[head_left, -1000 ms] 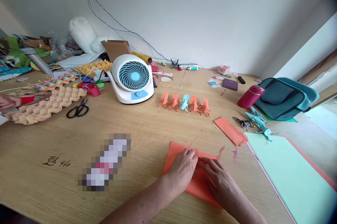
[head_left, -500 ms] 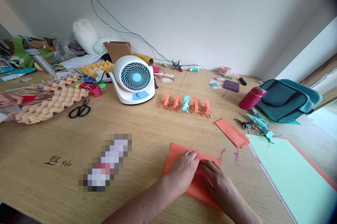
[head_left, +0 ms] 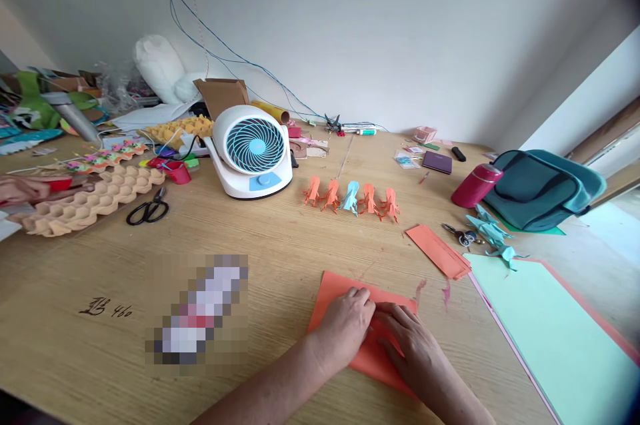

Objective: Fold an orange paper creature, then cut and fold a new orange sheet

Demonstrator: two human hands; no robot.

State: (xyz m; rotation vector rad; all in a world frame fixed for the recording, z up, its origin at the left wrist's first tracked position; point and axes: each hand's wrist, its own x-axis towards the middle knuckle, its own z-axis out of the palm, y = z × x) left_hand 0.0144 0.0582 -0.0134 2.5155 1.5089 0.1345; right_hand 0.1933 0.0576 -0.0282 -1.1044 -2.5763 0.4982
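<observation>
A sheet of orange paper [head_left: 323, 295] lies on the table in front of me, turned at an angle. My left hand [head_left: 347, 320] is on it with curled fingers, pinching the paper near its middle. Beside it, my right hand [head_left: 407, 338] has its fingers bent over the same spot, the fingertips meeting those of the left. The bit of paper between the fingertips is hidden by both hands. Orange paper strips [head_left: 438, 250] lie beyond the sheet to the right.
Several folded paper figures [head_left: 350, 197] stand in a row before a white fan [head_left: 254, 148]. Black scissors [head_left: 149, 210] and egg trays [head_left: 100, 195] are at left, where another person's hand [head_left: 25, 188] shows. Pale green paper [head_left: 555, 332], a pink bottle [head_left: 477, 185] and teal bag [head_left: 537, 192] are at right.
My hands and the orange paper hold nearly the same position; the whole view has shifted slightly. The other person's hand at far left has moved a little.
</observation>
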